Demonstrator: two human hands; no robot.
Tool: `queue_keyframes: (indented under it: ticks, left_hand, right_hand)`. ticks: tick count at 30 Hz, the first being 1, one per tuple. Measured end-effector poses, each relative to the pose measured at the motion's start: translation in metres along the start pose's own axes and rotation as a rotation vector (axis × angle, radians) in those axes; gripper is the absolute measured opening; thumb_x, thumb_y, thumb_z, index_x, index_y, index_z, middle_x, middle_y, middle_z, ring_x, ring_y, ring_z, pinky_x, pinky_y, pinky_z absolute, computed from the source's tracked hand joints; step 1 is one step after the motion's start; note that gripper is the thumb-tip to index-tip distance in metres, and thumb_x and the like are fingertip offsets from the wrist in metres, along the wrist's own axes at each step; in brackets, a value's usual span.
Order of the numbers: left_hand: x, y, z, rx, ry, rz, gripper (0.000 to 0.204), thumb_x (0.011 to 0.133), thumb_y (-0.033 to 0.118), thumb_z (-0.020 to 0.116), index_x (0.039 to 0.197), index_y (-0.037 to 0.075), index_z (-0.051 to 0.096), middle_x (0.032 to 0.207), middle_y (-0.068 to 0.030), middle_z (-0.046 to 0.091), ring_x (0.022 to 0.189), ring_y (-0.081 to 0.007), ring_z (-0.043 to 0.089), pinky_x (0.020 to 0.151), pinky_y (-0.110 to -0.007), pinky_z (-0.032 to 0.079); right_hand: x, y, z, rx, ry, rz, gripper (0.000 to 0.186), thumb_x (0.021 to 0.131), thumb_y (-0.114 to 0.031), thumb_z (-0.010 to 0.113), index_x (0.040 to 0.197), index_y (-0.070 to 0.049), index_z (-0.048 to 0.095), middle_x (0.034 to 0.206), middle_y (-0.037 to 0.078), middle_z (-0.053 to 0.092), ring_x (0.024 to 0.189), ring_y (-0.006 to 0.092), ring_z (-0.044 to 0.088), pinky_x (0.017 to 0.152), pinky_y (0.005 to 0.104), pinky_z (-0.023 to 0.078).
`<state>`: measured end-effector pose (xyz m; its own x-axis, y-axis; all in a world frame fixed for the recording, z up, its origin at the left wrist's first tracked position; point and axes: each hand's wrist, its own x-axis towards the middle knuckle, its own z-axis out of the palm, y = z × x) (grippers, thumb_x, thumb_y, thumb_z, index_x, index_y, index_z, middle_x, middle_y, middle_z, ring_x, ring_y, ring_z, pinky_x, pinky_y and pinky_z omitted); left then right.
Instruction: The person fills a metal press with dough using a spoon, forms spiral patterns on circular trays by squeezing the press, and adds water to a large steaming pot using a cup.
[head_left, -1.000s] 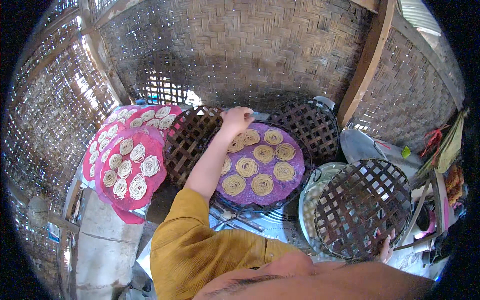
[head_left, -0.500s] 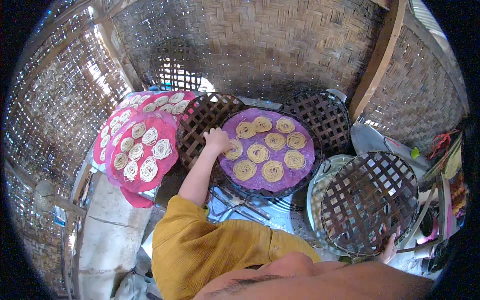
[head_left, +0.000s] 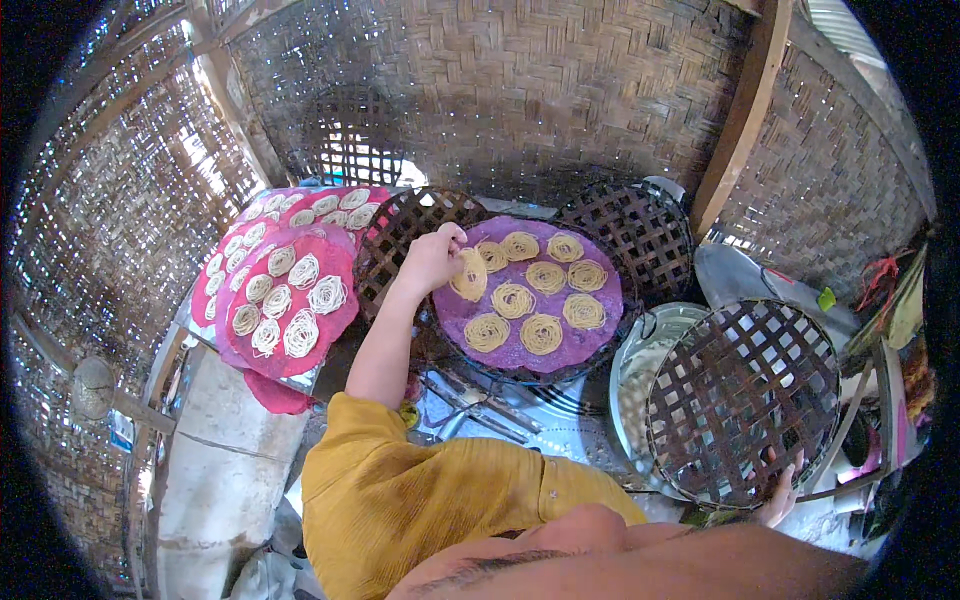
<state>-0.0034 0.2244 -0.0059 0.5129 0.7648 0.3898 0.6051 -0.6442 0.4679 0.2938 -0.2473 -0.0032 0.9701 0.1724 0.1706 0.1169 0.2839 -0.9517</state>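
Note:
My left hand (head_left: 434, 256) is closed on a yellow noodle nest (head_left: 468, 279) at the left side of a round purple sheet (head_left: 532, 323), tilting it up. Several other yellow nests (head_left: 541, 334) lie flat on the sheet, which rests on a dark tray with a wire-like rim. My right hand (head_left: 780, 492), at the lower right, grips the near edge of a round, dark woven lattice tray (head_left: 738, 375), held over a metal basin (head_left: 628, 365) with pale contents too small to make out.
Pink sheets (head_left: 290, 355) bearing white noodle nests lie at the left. Dark lattice trays (head_left: 412, 210) flank the purple sheet behind. Bamboo walls (head_left: 520, 90) and a wooden post (head_left: 733, 150) enclose the area. A pale concrete ledge (head_left: 205, 460) is at the lower left.
My left hand moved from the sheet's back edge down to its left side, then rose slightly, lifting the edge of a nest there. My right hand stays on the lattice tray.

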Motion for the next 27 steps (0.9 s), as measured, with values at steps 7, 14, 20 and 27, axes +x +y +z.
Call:
queue_keyframes:
  ticks: [7, 14, 20, 27]
  left_hand:
    - [-0.009, -0.003, 0.022, 0.233, -0.118, 0.061, 0.027, 0.071, 0.018, 0.058, 0.096, 0.011, 0.051, 0.075, -0.0116, 0.061, 0.073, -0.028, 0.06, 0.076, -0.042, 0.04]
    - [0.01, 0.009, 0.029, 0.243, -0.067, 0.052, 0.034, 0.071, 0.033, 0.061, 0.099, 0.014, 0.058, 0.086, -0.0105, 0.06, 0.084, -0.0259, 0.057, 0.075, -0.041, 0.04]
    - [0.022, 0.066, 0.108, 0.128, -0.095, 0.392, 0.037, 0.068, 0.035, 0.063, 0.098, 0.014, 0.06, 0.09, -0.0077, 0.058, 0.089, -0.0274, 0.052, 0.077, -0.043, 0.041]
    - [0.028, 0.095, 0.184, 0.467, -0.182, 0.12, 0.047, 0.065, 0.04, 0.063, 0.099, 0.007, 0.059, 0.097, -0.0125, 0.054, 0.098, -0.0273, 0.048, 0.08, -0.048, 0.036]
  right_hand:
    - [-0.004, -0.001, -0.005, 0.046, -0.001, 0.005, 0.049, 0.082, -0.027, 0.051, 0.123, -0.002, 0.04, 0.096, 0.019, 0.056, 0.071, 0.0217, 0.057, 0.055, 0.0263, 0.043]
    - [-0.017, -0.015, 0.005, 0.013, 0.061, -0.031, 0.048, 0.084, -0.026, 0.049, 0.123, -0.001, 0.039, 0.098, 0.02, 0.056, 0.076, 0.0223, 0.059, 0.05, 0.021, 0.044]
    - [-0.008, -0.006, 0.01, 0.013, 0.068, -0.022, 0.046, 0.084, -0.023, 0.049, 0.123, -0.001, 0.04, 0.097, 0.017, 0.057, 0.071, 0.0162, 0.055, 0.05, 0.023, 0.044]
    - [-0.009, -0.006, -0.006, 0.032, 0.076, -0.022, 0.044, 0.084, -0.024, 0.048, 0.122, -0.002, 0.041, 0.091, 0.016, 0.059, 0.065, 0.0156, 0.054, 0.05, 0.0243, 0.044]
